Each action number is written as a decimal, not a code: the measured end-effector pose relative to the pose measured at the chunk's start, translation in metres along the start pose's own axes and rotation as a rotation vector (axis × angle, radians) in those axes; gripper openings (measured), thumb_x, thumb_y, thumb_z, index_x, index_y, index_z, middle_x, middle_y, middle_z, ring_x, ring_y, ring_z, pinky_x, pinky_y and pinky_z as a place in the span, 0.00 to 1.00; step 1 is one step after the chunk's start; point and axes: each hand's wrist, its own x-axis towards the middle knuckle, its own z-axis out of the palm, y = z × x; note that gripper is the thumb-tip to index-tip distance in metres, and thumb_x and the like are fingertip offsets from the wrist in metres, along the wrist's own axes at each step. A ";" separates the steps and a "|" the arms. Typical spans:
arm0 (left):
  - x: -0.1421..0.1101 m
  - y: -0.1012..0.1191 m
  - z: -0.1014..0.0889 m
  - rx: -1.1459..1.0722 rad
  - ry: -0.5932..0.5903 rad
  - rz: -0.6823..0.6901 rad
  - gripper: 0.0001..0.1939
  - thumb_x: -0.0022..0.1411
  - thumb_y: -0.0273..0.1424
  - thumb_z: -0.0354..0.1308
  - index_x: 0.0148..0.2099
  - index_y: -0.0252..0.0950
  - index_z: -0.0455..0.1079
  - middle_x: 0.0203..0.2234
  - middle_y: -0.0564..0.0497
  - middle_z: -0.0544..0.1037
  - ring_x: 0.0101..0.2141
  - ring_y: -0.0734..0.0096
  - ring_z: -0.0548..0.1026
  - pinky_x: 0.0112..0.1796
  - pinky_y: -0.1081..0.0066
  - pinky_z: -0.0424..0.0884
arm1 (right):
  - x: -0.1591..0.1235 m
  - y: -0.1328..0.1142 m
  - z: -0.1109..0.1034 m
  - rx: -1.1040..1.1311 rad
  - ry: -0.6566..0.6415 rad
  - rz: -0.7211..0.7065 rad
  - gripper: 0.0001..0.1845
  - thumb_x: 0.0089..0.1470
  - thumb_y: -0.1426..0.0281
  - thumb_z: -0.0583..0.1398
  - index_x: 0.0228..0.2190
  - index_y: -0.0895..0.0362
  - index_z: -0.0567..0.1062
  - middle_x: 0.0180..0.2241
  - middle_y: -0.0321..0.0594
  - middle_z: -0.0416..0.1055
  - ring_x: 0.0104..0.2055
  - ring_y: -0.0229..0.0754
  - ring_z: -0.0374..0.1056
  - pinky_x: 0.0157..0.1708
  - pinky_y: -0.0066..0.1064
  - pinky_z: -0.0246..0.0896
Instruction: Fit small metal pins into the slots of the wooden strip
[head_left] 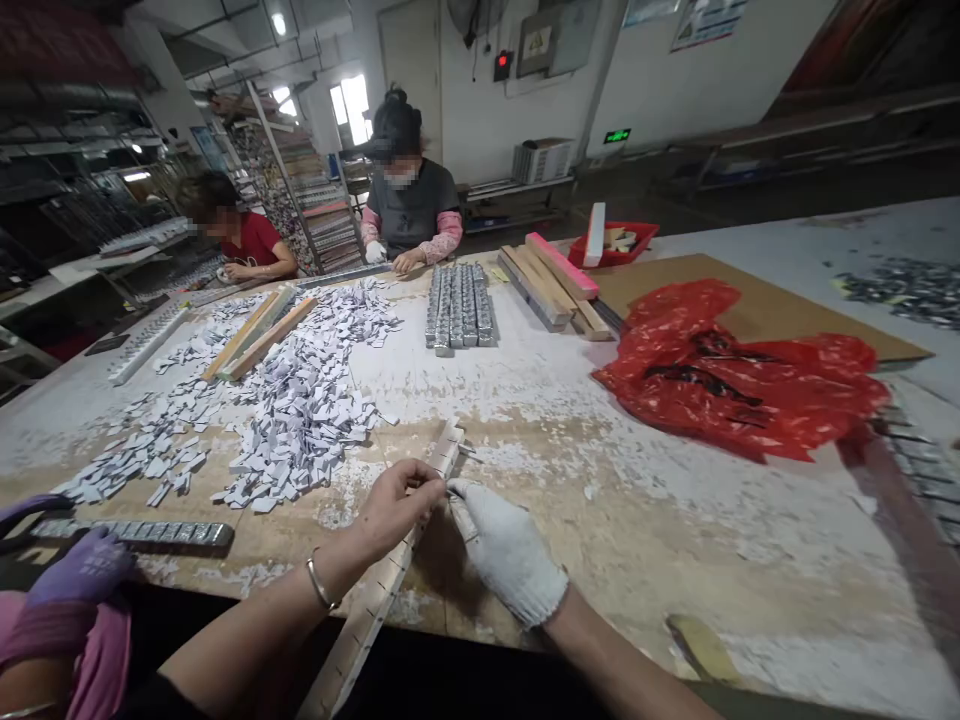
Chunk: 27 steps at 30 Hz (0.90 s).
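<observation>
A long pale strip [379,590] with evenly spaced dark slots or pins runs from the table's near edge up to my hands. My left hand [397,505], bare with a bangle at the wrist, is closed around the strip's upper part, thumb and forefinger pinched together. My right hand [506,550], in a white knitted glove, meets the left thumb at the strip's right side. Its fingers are closed, and what they hold is hidden. Just beyond, the strip's far end [450,437] lies over the table, with a small thin piece sticking out to its right.
White chips [300,430] lie heaped on the left, wooden bars [259,335] on them. Silver blocks [459,305] stand mid-table; a red plastic bag [735,380] is right. A co-worker's purple glove [82,565] touches a silver strip [172,533] at left. Two people sit across.
</observation>
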 end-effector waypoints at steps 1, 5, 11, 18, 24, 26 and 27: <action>-0.005 0.000 -0.001 0.018 -0.017 0.027 0.10 0.62 0.37 0.59 0.37 0.35 0.69 0.28 0.52 0.71 0.28 0.73 0.69 0.30 0.73 0.66 | -0.003 -0.001 -0.004 0.086 -0.017 0.037 0.18 0.65 0.68 0.49 0.47 0.58 0.76 0.42 0.46 0.79 0.43 0.45 0.76 0.44 0.34 0.70; -0.019 0.005 -0.006 0.211 -0.055 0.199 0.10 0.66 0.36 0.56 0.34 0.36 0.67 0.27 0.53 0.68 0.29 0.73 0.65 0.32 0.72 0.63 | -0.011 -0.005 -0.026 0.299 -0.180 0.153 0.15 0.64 0.67 0.52 0.45 0.55 0.76 0.37 0.41 0.79 0.36 0.41 0.75 0.40 0.30 0.68; -0.025 0.005 -0.007 -0.061 -0.412 0.037 0.15 0.62 0.43 0.60 0.33 0.37 0.66 0.25 0.54 0.65 0.26 0.74 0.62 0.28 0.73 0.59 | -0.015 -0.003 -0.052 0.245 -0.480 0.102 0.14 0.64 0.65 0.52 0.38 0.54 0.76 0.35 0.38 0.77 0.36 0.40 0.72 0.38 0.29 0.61; -0.026 -0.013 0.014 -0.054 -0.160 0.032 0.15 0.62 0.45 0.59 0.35 0.37 0.66 0.23 0.54 0.68 0.23 0.74 0.64 0.26 0.72 0.60 | -0.009 -0.005 -0.050 0.151 -0.452 0.157 0.17 0.64 0.64 0.50 0.28 0.56 0.73 0.26 0.35 0.73 0.28 0.37 0.67 0.30 0.27 0.54; 0.017 -0.028 0.011 0.432 -0.022 0.146 0.14 0.71 0.38 0.45 0.42 0.37 0.69 0.24 0.52 0.72 0.26 0.69 0.70 0.30 0.69 0.65 | 0.024 0.018 -0.027 -0.191 -0.601 0.276 0.13 0.64 0.68 0.51 0.37 0.55 0.75 0.33 0.39 0.78 0.33 0.40 0.72 0.30 0.27 0.55; 0.039 -0.037 0.004 0.549 0.084 0.146 0.15 0.68 0.39 0.51 0.51 0.35 0.67 0.29 0.50 0.73 0.31 0.65 0.72 0.32 0.67 0.68 | 0.040 0.030 -0.018 -0.347 -0.582 0.332 0.15 0.66 0.67 0.50 0.41 0.55 0.76 0.37 0.42 0.79 0.38 0.43 0.74 0.34 0.28 0.59; 0.049 -0.041 0.002 0.605 0.128 0.162 0.19 0.65 0.39 0.57 0.54 0.35 0.66 0.33 0.48 0.74 0.34 0.62 0.73 0.34 0.65 0.69 | 0.047 0.036 -0.013 -0.425 -0.562 0.353 0.16 0.66 0.67 0.50 0.42 0.56 0.76 0.39 0.46 0.79 0.41 0.46 0.75 0.36 0.30 0.60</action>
